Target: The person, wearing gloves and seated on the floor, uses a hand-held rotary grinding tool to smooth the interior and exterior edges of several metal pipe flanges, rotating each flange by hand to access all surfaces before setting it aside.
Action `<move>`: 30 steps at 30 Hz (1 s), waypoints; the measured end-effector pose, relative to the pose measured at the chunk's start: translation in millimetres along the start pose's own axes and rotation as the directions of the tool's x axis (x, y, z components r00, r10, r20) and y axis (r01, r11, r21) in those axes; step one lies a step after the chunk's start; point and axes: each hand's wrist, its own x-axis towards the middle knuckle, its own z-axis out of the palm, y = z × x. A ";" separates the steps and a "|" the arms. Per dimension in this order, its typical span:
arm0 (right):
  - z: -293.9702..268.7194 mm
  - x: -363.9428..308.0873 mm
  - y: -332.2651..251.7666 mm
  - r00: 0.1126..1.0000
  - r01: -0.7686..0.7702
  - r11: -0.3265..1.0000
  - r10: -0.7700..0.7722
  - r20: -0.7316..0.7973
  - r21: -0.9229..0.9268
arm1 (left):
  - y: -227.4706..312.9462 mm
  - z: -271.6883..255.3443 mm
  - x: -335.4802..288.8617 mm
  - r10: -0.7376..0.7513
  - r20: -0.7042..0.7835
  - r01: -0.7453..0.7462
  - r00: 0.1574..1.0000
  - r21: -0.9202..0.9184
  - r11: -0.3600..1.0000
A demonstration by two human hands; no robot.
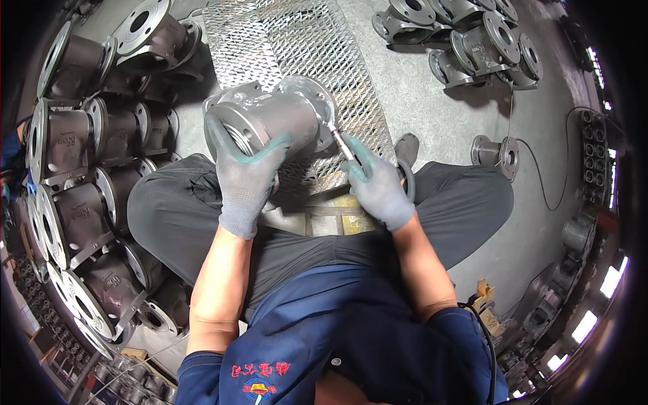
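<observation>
Left hand [250, 169] grips a flanged casting [282, 121] just ahead, right hand [379, 183] a slender tool [341, 140].

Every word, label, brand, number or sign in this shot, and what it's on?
Locations only, wording not copied:
Navy shirt: red characters, plus a small coloured badge.
Stacked metal fittings at left: raised markings on several bodies.
Pipe fitting in the left hand: raised marks, too small to read.
Upper-right fittings: faint marks, unreadable.
No other text legible.
</observation>
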 end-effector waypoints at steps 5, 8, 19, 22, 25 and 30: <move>-52.2 49.5 -37.8 0.973 0.010 0.989 0.024 0.229 -0.147 | 7.8 0.3 0.3 0.025 -0.026 -0.024 0.999 0.030 0.999; -76.4 81.5 -44.3 0.950 0.007 0.943 0.098 0.298 -0.332 | 14.9 -1.0 0.1 0.021 0.024 -0.024 0.999 0.094 0.995; -81.9 87.6 -50.9 0.889 0.092 0.886 0.133 0.439 -0.455 | 16.6 -3.2 -2.1 -0.103 0.012 0.102 0.995 0.043 0.994; -82.6 84.3 -58.8 0.876 0.042 0.876 0.200 0.440 -0.481 | 11.7 -4.4 -1.0 -0.071 0.028 0.070 0.997 0.036 0.997; -80.3 79.2 -64.4 0.857 0.068 0.878 0.193 0.478 -0.475 | 4.0 -1.5 -2.6 -0.028 -0.011 0.029 1.000 0.083 0.996; -61.8 72.5 -44.3 0.914 0.164 0.838 0.070 0.399 -0.521 | 2.8 2.2 -3.6 -0.016 -0.017 0.017 1.000 0.088 0.996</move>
